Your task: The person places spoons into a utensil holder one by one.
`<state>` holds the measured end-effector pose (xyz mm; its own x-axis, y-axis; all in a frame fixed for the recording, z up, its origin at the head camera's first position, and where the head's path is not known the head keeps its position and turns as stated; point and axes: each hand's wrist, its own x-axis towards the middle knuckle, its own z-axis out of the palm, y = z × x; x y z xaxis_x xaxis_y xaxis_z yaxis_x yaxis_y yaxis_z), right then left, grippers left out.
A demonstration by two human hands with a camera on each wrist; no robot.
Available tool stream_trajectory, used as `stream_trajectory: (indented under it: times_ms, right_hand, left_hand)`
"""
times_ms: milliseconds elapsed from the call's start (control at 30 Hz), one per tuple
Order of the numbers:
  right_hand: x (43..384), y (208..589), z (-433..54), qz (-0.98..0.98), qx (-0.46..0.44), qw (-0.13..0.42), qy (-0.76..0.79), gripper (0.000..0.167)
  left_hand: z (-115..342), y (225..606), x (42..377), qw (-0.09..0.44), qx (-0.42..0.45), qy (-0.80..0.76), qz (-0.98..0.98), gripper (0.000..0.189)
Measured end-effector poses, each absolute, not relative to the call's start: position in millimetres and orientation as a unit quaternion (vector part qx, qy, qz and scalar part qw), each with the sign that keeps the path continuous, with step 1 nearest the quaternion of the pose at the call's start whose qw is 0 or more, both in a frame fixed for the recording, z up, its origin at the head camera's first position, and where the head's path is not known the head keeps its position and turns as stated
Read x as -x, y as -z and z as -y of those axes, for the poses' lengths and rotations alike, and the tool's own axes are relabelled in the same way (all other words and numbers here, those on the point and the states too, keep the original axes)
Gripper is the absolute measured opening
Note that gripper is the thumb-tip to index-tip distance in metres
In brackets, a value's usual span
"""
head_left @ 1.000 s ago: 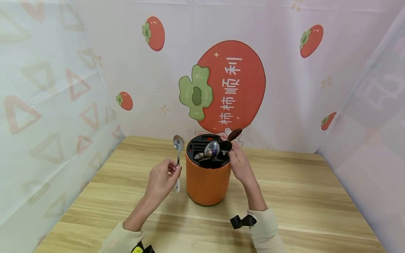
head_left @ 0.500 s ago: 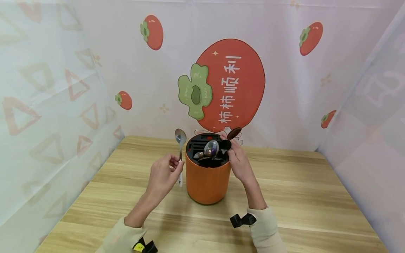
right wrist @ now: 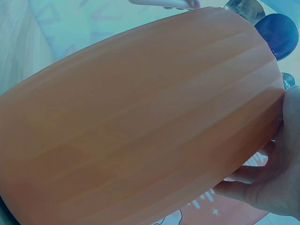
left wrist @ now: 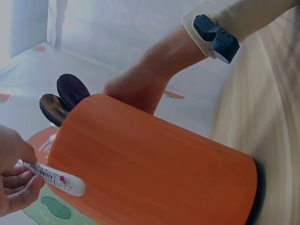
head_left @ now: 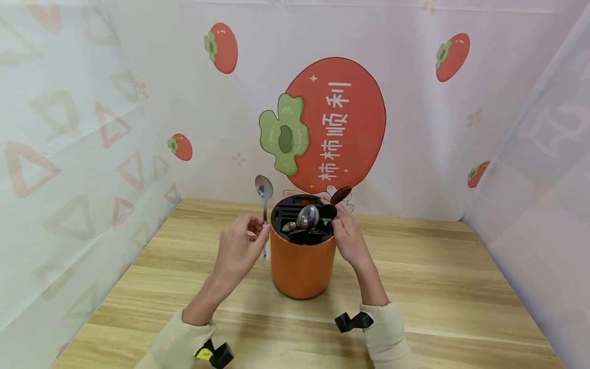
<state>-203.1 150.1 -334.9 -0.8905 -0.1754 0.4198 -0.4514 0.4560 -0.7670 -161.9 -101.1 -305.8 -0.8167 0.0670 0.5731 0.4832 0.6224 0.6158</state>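
Observation:
A silver spoon (head_left: pixel 264 187) with a white, Hello Kitty-printed handle (left wrist: pixel 70 183) stands nearly upright, bowl up, pinched between the thumb and fingers of my left hand (head_left: pixel 236 245). It is just left of an orange cutlery holder (head_left: pixel 302 269) with a black slotted top. On the holder's right side, my right hand (head_left: pixel 349 238) grips it near the rim, its fingers reaching round toward the back. Several spoons stand bowl up in the holder, among them a large shiny spoon (head_left: pixel 308 217), a black one (head_left: pixel 328 211) and a dark brown one (head_left: pixel 341 195).
The holder stands on a wood-grain table (head_left: pixel 428 287). Behind it hangs a white backdrop (head_left: pixel 415 154) printed with persimmons, and a patterned side sheet (head_left: pixel 83 154) closes off the left. Each sleeve carries a small black camera (head_left: pixel 354 322).
My left hand has raised the spoon and brought it slightly right, closer to the holder's rim. The right hand and the holder have stayed in place.

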Motion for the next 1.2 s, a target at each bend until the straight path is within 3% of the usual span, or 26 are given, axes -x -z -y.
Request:
stream_trajectory:
  times_ms: [767, 1200]
  right_hand:
    - [203.8, 336.6, -150.6, 0.843, -0.176, 0.141, -0.488, 0.047]
    - [204.7, 336.8, -151.1, 0.842, -0.190, 0.153, -0.481, 0.047]
  left_hand:
    - [87.1, 256.1, 179.6, 0.323, 0.191, 0.458, 0.806, 0.013]
    - [74.4, 260.3, 201.0, 0.324, 0.209, 0.469, 0.795, 0.013]
